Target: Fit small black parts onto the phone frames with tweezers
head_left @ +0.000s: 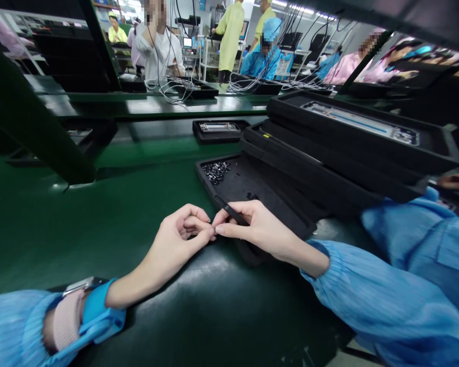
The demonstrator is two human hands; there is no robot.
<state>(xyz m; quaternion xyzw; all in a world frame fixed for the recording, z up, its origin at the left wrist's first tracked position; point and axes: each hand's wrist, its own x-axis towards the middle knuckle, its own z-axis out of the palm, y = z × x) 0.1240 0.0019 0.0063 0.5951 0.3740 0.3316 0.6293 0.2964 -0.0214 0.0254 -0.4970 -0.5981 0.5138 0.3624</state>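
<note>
Green conveyor belt (99,214) fills most of this view, with the person's forearms in blue smock sleeves (367,300) lying across its near edge. The right hand (258,227) has a firm pinch on black tweezers (229,210), tips angled toward the left hand (176,237), whose fingertips (202,232) are bunched closed right at them. Can't tell if some tiny part is caught in there. Just behind sits a black tray (229,188) with a heap of small black parts (216,172) and a few strays (252,196) off to one side. Stacked black trays (329,148) wall off the right side, the top one holding a long panel (361,122) with a blue stripe, any print too small to read. A co-worker's hand (457,181) pokes in at the right edge, a small black tray (220,127) holding a metal frame sits farther up the belt, and a wrist strap (71,313) circles the left wrist. Beyond, people work among white cables (176,86).
</note>
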